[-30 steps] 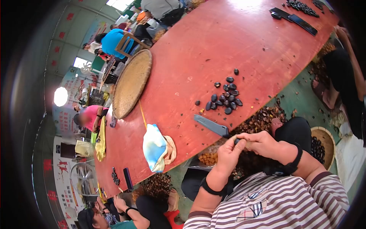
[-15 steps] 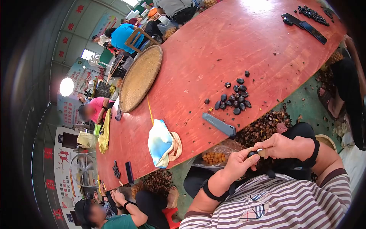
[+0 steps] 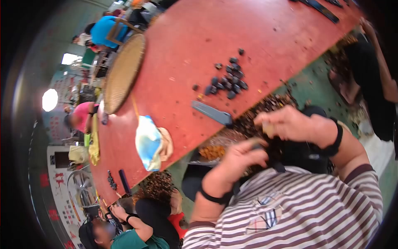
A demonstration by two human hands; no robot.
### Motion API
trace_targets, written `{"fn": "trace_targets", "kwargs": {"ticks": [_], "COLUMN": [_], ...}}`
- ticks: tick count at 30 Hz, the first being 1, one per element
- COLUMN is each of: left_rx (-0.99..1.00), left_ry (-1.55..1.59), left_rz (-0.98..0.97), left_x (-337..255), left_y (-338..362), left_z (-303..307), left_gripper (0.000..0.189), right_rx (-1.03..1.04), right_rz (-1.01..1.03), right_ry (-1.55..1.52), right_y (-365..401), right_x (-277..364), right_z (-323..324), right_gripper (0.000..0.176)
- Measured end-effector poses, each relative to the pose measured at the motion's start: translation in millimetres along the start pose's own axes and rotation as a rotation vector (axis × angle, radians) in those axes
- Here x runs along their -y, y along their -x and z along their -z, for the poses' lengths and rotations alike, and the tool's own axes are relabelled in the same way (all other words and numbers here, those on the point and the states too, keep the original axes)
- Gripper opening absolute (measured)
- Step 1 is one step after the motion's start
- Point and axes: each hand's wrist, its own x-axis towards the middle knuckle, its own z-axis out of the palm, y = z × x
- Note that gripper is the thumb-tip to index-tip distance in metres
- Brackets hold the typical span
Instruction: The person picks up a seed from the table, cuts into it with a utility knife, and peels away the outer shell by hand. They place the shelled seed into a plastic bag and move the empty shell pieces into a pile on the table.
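Observation:
My left hand [image 3: 244,158] is closed in a pinch around a dark, glossy nut [image 3: 257,146], blurred by motion. Apart from it, my right hand [image 3: 290,125] pinches a small pale yellowish piece [image 3: 268,130] whose kind I cannot make out. Below and left of the hands, a clear plastic bag [image 3: 226,143] contains orange-yellow kernels [image 3: 211,152]. On the red table nearby lies a grey utility knife [image 3: 211,113], beside a loose pile of dark nuts [image 3: 229,79].
The red table [image 3: 178,62] carries a woven round tray [image 3: 124,74], a blue-and-white cloth item [image 3: 148,143] and a dark phone [image 3: 124,181]. Dark shells [image 3: 269,103] heap up below its edge. A person in green [image 3: 137,238] works at the left; another person's legs [image 3: 365,74] show at right.
My hands have drawn apart; the dark nut stays in the left and the pale piece in the right. The whole view has shifted, so the table's things appear further left and higher.

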Motion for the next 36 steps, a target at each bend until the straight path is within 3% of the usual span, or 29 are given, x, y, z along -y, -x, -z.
{"fn": "trace_targets", "kwargs": {"ticks": [1, 3, 8, 10, 16, 22, 31, 36], "left_rx": [-0.072, -0.119, -0.195, -0.142, -0.013, 0.062, 0.018, 0.004], "left_ry": [0.001, 0.193, 0.213, 0.168, 0.092, 0.104, 0.144, 0.096], "left_rz": [-0.048, -0.201, -0.177, -0.206, -0.102, -0.117, -0.130, -0.077], "left_x": [-10, -3, 6, 6, 1, 7, 7, 8], "left_y": [6, 2, -1, -1, 6, 6, 5, 6], "left_z": [1, 11, 20, 20, 19, 23, 21, 19], "left_gripper": [0.030, 0.036, 0.039, 0.037, 0.034, 0.032, 0.032, 0.029], "right_rx": [-0.073, -0.014, 0.043, 0.091, 0.269, 0.295, 0.114, 0.122], "right_rz": [-0.020, -0.001, 0.083, 0.119, -0.150, -0.201, -0.058, -0.059], "right_ry": [0.044, 0.000, -0.045, -0.115, -0.101, -0.347, -0.219, -0.164], "right_y": [2, 4, 3, 2, -1, -3, -3, -5], "right_x": [-8, -10, -15, -13, -4, -9, -10, -12], "right_z": [1, -3, -18, -21, -17, -17, -28, -28], "right_gripper": [0.028, 0.032, 0.036, 0.040, 0.042, 0.042, 0.035, 0.034]}}
